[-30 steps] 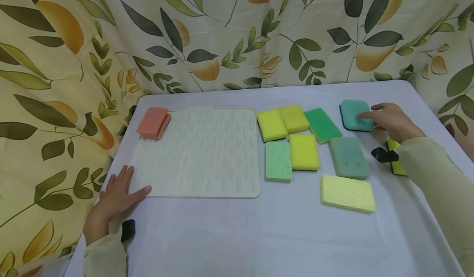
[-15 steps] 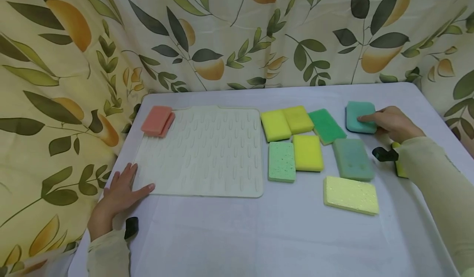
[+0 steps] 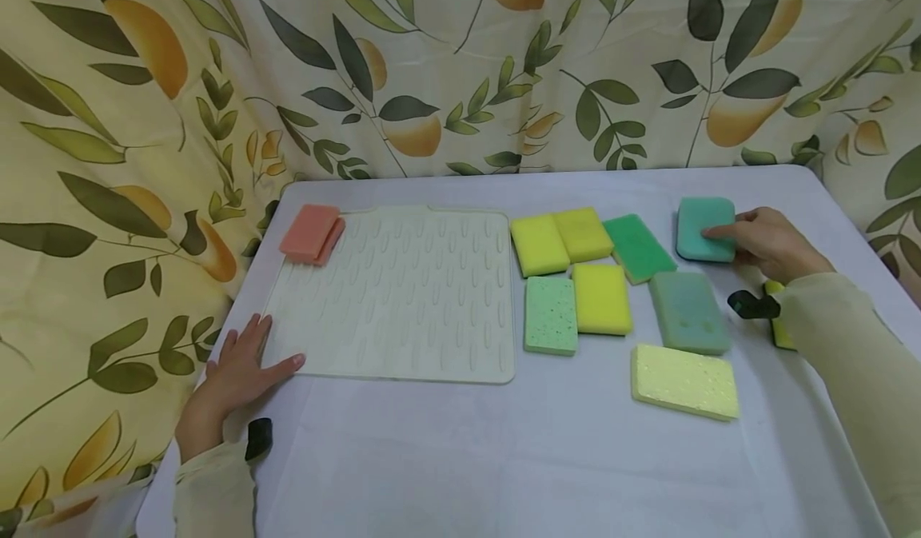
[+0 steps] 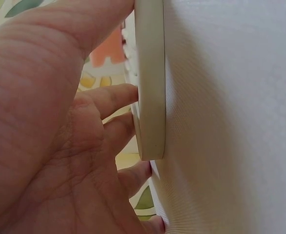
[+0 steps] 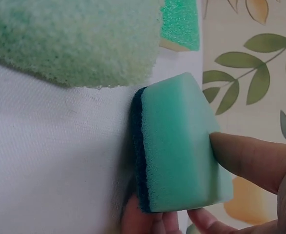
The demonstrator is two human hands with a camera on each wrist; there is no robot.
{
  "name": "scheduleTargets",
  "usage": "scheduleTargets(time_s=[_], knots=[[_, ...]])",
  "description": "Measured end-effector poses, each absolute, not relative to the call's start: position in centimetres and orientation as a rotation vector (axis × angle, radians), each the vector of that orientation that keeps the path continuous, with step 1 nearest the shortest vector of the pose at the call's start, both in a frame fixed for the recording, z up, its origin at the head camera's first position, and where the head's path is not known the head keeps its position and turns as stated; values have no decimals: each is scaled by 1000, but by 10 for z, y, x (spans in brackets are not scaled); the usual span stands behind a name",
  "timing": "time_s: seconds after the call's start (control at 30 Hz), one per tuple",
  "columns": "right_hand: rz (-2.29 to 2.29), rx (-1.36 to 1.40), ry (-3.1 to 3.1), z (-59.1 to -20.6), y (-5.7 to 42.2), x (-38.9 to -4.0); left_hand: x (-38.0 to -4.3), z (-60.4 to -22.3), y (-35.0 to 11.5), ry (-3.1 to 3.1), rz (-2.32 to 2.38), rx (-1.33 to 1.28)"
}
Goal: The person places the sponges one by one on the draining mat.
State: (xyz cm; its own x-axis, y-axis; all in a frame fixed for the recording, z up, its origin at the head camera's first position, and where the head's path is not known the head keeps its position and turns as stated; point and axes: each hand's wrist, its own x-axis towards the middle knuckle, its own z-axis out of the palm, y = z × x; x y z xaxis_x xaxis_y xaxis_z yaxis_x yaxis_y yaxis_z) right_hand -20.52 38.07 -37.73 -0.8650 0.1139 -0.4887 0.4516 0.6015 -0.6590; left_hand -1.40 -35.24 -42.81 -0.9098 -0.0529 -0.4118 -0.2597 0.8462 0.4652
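My right hand [image 3: 773, 242] is at a teal sponge [image 3: 701, 226] at the table's back right. In the right wrist view its thumb [image 5: 245, 158] presses the sponge's upper face, while the other fingers curl in at the near side and lower edge. That sponge has a dark scouring layer [image 5: 140, 161] underneath. My left hand [image 3: 233, 382] lies spread at the front-left corner of a white ridged mat [image 3: 396, 298]. Seen from the left wrist, two fingertips touch the mat's edge [image 4: 153, 97] and two reach the cloth beyond its corner.
Two stacked pink sponges [image 3: 311, 234] overlap the mat's back-left corner. Right of the mat lie several sponges: yellow [image 3: 600, 298], speckled green [image 3: 551, 314], dark green [image 3: 639, 248], grey-green [image 3: 689, 312] and pale yellow [image 3: 685, 382]. Another yellow sponge [image 3: 780, 322] is partly hidden by the right sleeve.
The right hand's fingers have drawn in against the teal sponge's near side. The sponge keeps its place among the others, and the left hand stays put. The head view has shifted slightly.
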Motion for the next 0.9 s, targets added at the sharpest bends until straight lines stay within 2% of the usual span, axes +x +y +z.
scheduleTargets(time_s=[0.43,0.6,0.9], knots=[[-1351,551,2499,-365,375,-203,-14,-430,-353,2635,739,-235],[-1474,561,2452,-357,357,-202,-14,-428,-353,2635,735,-229],[-1590,419,2388,-348,308,-203,-14,-426,-350,2634,740,-221]])
